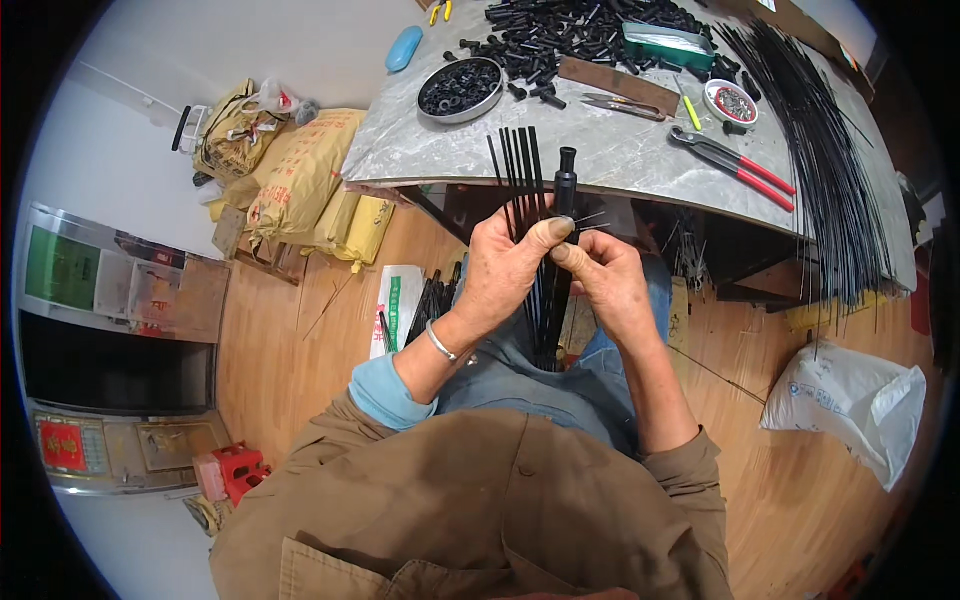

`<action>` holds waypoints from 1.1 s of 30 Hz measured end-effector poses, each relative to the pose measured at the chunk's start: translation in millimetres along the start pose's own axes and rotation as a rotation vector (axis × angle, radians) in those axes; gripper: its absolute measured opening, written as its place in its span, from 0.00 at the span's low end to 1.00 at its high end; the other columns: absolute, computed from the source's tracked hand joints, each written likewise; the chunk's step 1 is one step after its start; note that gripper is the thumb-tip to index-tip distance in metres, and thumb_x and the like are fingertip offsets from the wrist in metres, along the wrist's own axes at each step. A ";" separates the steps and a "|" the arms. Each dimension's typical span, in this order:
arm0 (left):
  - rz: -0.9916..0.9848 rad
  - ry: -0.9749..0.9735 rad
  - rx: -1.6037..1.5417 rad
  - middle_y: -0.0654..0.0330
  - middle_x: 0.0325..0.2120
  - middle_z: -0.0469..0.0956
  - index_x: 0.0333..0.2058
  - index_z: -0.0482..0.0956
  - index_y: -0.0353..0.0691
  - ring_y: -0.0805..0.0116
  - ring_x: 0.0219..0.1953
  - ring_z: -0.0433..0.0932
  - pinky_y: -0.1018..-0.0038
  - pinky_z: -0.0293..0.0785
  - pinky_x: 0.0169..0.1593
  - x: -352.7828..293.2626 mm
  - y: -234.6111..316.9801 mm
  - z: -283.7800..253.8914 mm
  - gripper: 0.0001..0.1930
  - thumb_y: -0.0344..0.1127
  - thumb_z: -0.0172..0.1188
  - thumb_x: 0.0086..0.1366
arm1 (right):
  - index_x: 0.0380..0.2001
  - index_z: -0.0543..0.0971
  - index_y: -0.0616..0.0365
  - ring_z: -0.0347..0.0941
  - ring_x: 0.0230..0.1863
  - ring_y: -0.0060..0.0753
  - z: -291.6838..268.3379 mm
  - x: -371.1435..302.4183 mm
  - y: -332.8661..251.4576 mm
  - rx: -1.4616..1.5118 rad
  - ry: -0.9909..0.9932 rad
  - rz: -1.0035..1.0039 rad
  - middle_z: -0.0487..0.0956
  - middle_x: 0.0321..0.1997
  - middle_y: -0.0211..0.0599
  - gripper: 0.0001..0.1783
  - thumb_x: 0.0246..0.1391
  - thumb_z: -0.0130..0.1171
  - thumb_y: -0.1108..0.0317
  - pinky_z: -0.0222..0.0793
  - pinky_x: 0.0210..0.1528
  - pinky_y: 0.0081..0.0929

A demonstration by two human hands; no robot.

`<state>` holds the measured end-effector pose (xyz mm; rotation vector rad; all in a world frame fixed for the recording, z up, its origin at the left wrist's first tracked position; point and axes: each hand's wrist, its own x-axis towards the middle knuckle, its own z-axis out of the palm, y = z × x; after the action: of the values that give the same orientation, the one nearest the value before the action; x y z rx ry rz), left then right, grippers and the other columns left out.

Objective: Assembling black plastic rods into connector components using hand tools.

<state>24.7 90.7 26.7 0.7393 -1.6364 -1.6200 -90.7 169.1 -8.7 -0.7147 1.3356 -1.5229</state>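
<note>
Over my lap, in front of the table edge, my left hand (505, 262) is closed around several thin black rods (522, 165), whose upper ends fan out above the fingers. A black tube (566, 185) with a flared top stands nearly upright beside them, held at the meeting thumbs. My right hand (612, 285) pinches at the tube with thumb and fingers, its thumb tip close to the left thumb. From this pinch thin wire-like ends (592, 216) stick out to the right. What exactly lies between the right fingertips is hidden. The rods' lower ends run down between my knees.
On the grey table (400, 150) lie a bowl of black rings (461, 90), a heap of black fittings (570, 40), scissors (625, 106), red-handled pincers (735, 168), a dish of small metal parts (731, 102) and long black rods (825, 150). Sacks (305, 185) stand left, a white bag (845, 400) right.
</note>
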 end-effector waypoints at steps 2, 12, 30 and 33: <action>-0.017 0.007 -0.038 0.68 0.32 0.77 0.42 0.77 0.34 0.82 0.33 0.71 0.82 0.70 0.38 1.0 -2.2 1.3 0.14 0.36 0.63 0.61 | 0.19 0.73 0.54 0.59 0.20 0.10 5.2 -3.1 1.6 -0.050 0.051 -0.062 0.68 0.19 0.17 0.16 0.50 0.66 0.59 0.57 0.21 0.13; 0.032 0.073 -0.093 0.69 0.32 0.77 0.43 0.77 0.34 0.83 0.34 0.71 0.83 0.70 0.39 -6.0 -7.0 5.2 0.14 0.36 0.61 0.62 | 0.18 0.71 0.53 0.59 0.19 0.10 5.2 -3.8 6.8 0.005 0.047 -0.060 0.67 0.18 0.18 0.16 0.51 0.65 0.60 0.55 0.20 0.13; 0.031 0.076 -0.133 0.68 0.33 0.78 0.45 0.76 0.34 0.83 0.34 0.71 0.83 0.71 0.39 -7.5 -10.6 6.9 0.15 0.37 0.59 0.64 | 0.20 0.72 0.52 0.58 0.21 0.10 1.0 -3.6 6.1 0.104 -0.023 -0.060 0.66 0.19 0.17 0.15 0.51 0.65 0.61 0.54 0.22 0.14; 0.032 0.081 -0.137 0.68 0.32 0.78 0.45 0.76 0.34 0.83 0.33 0.71 0.83 0.71 0.38 -6.4 -10.6 7.8 0.15 0.37 0.59 0.64 | 0.20 0.71 0.53 0.58 0.21 0.10 -1.8 2.4 13.7 0.180 -0.063 -0.099 0.67 0.19 0.17 0.15 0.51 0.65 0.61 0.54 0.22 0.14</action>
<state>21.3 100.0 15.8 0.6958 -1.4567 -1.6401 -89.4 168.4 -22.7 -0.7168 1.1140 -1.6615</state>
